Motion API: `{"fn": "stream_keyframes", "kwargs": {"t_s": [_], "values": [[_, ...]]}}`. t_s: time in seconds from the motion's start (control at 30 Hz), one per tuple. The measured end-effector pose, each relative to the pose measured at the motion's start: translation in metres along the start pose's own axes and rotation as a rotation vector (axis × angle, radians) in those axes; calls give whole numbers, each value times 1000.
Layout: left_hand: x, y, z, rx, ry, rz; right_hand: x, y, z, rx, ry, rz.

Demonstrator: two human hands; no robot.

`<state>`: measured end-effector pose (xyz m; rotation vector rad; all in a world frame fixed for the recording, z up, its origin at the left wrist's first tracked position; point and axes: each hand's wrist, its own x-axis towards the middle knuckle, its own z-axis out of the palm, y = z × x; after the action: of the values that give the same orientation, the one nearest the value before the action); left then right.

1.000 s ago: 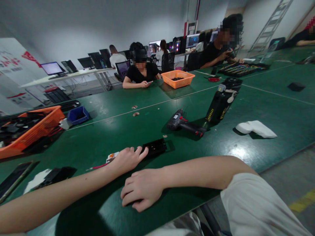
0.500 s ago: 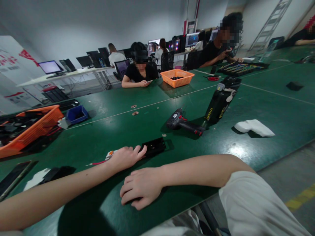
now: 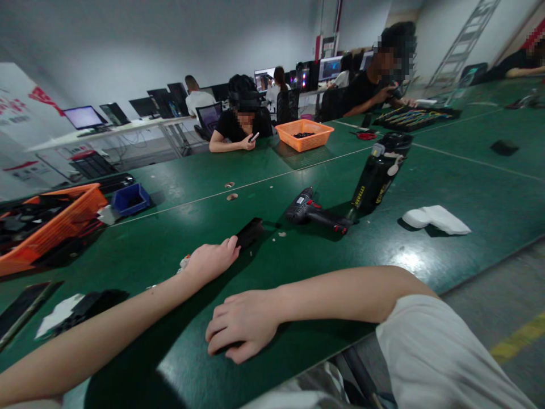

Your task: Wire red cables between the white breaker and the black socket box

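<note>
My left hand [image 3: 213, 262] is closed round the near end of a black box-like plastic piece [image 3: 250, 232], which is tilted up off the green table. A small white and orange part [image 3: 184, 261] shows just behind that wrist, mostly hidden. Nearer to me, my right hand [image 3: 244, 325] rests palm down on the tabletop, its fingers loosely bent and slightly apart; nothing shows in it. Beyond the black piece lies a dark cordless drill [image 3: 315, 211] on its side.
A black bottle [image 3: 378, 176] stands behind the drill, with a white object [image 3: 436, 220] to its right. On the left are an orange basket [image 3: 91, 210] of black parts, a blue bin [image 3: 130, 199] and a phone-like slab [image 3: 26, 309]. Another orange basket [image 3: 304, 136] stands before a seated person [image 3: 240, 125].
My left hand has taken hold of the black piece, lifting and turning it so its far end moved left and up. My right hand stays in place.
</note>
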<state>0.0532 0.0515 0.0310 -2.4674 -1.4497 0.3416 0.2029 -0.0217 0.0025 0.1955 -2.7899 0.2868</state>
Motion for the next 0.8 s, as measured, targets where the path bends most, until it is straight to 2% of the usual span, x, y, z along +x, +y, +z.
{"fn": "stream_keyframes", "kwargs": {"t_s": [0.17, 0.33, 0.5, 0.63, 0.8], "values": [[4, -34, 8, -56, -73, -244, -1, -1, -1, 17, 18, -2], [0, -85, 31, -173, -117, -491, -2, -1, -1, 30, 30, 11], [-15, -128, 56, -254, -90, -621, -1, -1, -1, 38, 22, 12], [-31, -147, 71, -267, -72, -707, 1, -1, -3, 35, -10, 16], [-42, -154, 76, -302, -37, -790, 3, -2, -5, 69, -56, 62]]}}
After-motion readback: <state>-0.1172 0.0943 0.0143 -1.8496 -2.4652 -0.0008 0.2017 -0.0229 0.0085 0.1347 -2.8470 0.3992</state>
